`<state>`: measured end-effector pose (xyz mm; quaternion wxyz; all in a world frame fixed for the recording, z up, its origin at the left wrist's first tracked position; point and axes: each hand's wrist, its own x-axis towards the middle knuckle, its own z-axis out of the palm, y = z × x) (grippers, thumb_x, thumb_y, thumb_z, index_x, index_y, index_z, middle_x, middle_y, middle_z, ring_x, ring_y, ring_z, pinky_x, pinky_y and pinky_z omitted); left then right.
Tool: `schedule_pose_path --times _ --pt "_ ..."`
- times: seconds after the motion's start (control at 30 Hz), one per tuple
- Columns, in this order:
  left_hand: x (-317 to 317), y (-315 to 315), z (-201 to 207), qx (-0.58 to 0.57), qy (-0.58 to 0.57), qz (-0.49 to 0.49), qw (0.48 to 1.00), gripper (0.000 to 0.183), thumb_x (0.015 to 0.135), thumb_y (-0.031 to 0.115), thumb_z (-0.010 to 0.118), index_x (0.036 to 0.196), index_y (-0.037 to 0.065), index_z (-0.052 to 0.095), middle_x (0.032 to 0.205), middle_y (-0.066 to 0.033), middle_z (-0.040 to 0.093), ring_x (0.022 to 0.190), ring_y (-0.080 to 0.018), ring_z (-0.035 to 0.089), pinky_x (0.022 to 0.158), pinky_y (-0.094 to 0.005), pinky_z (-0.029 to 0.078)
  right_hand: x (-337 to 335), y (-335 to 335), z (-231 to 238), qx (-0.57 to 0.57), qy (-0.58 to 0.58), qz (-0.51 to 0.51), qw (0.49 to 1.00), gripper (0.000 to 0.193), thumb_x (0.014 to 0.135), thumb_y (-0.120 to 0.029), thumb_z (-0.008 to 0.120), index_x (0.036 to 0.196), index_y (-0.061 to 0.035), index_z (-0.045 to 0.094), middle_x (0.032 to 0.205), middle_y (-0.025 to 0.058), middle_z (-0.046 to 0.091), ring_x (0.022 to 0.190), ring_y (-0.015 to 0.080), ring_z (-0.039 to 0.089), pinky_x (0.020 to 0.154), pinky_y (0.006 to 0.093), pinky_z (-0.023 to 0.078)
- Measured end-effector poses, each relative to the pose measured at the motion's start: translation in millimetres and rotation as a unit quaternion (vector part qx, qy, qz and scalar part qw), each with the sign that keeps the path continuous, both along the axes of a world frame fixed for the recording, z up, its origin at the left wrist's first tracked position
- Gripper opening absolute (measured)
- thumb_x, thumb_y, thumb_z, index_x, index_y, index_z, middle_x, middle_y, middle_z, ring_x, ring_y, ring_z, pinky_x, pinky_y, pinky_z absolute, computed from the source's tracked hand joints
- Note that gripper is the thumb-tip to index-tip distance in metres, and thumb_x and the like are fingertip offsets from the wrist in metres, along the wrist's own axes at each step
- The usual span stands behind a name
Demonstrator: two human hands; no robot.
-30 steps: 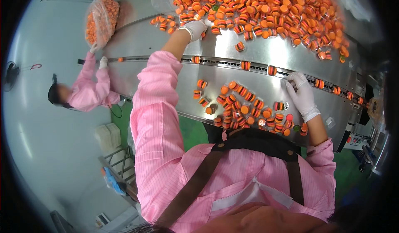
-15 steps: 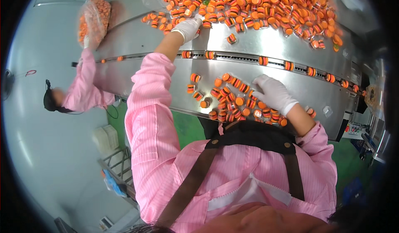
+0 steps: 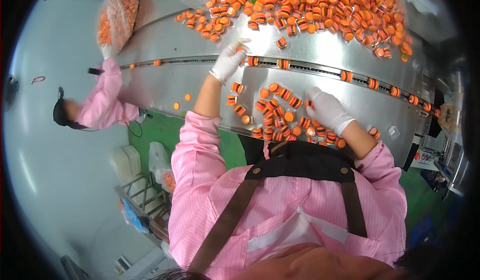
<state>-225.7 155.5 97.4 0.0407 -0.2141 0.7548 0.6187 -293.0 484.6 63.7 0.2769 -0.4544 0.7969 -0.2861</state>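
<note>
I stand at a slanted steel table point(image 3: 165, 87) in white gloves and pink sleeves. A big heap of orange caps point(image 3: 310, 2) covers its far side. A smaller pile of orange caps point(image 3: 277, 115) lies near the front edge. My left hand point(image 3: 229, 61) reaches to the narrow track point(image 3: 320, 70) across the table, and an orange cap shows at its fingertips. Single caps sit along that track. My right hand point(image 3: 327, 111) rests at the right of the small pile and pinches a cap at its fingertips.
A co-worker in pink point(image 3: 97, 107) at the left lifts a clear bag of orange caps point(image 3: 117, 17) over the table. A few loose caps point(image 3: 181, 101) lie on the steel. Below are green floor, a metal rack point(image 3: 142, 200) and bags.
My left hand has come back from the big heap down to the track. My right hand has stayed at the small pile. The co-worker's bag stays raised.
</note>
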Motion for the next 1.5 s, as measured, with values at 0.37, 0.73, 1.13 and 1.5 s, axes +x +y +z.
schedule_pose_path --times 0.37,0.73,1.13,1.5 --pt "24.4 79.3 1.2 -0.361 -0.125 -0.245 0.891 0.041 0.077 0.029 0.075 0.111 0.008 0.067 0.078 -0.0118 0.065 0.072 -0.0256 0.062 0.068 -0.037 0.049 -102.1 75.0 -14.4 0.093 0.08 -0.179 0.976 0.022 0.08 -0.017 0.064 0.096 -0.0027 0.058 0.092 0.0234 0.061 0.089 0.0392 0.061 0.081 0.0462 0.048" --pt "25.2 68.1 -13.3 -0.363 -0.099 -0.122 0.918 0.034 0.084 0.039 0.068 0.101 0.009 0.068 0.08 -0.0127 0.064 0.072 -0.0257 0.062 0.066 -0.0379 0.049 -69.2 79.0 0.9 -0.002 -0.019 -0.066 0.998 0.033 0.079 -0.012 0.066 0.11 -0.0055 0.06 0.1 0.0144 0.059 0.094 0.0304 0.06 0.087 0.0378 0.047" --pt "-2.3 20.5 -59.3 -0.312 -0.204 -0.036 0.927 0.04 0.089 0.035 0.062 0.108 0.001 0.066 0.078 -0.0093 0.067 0.074 -0.0176 0.063 0.069 -0.0321 0.049 -23.0 53.9 -5.0 0.034 -0.026 0.069 0.997 0.023 0.078 -0.014 0.064 0.1 -0.0079 0.06 0.1 0.0118 0.056 0.089 0.0314 0.061 0.081 0.0408 0.049" --pt "39.0 58.8 8.7 -0.255 -0.274 -0.171 0.911 0.045 0.078 0.04 0.076 0.098 0.002 0.065 0.074 -0.0071 0.059 0.069 -0.0175 0.059 0.064 -0.033 0.048 -27.3 46.1 -6.0 -0.109 -0.12 -0.024 0.987 0.018 0.08 -0.012 0.064 0.096 -0.0063 0.056 0.09 0.0131 0.06 0.089 0.0314 0.06 0.081 0.0394 0.047"
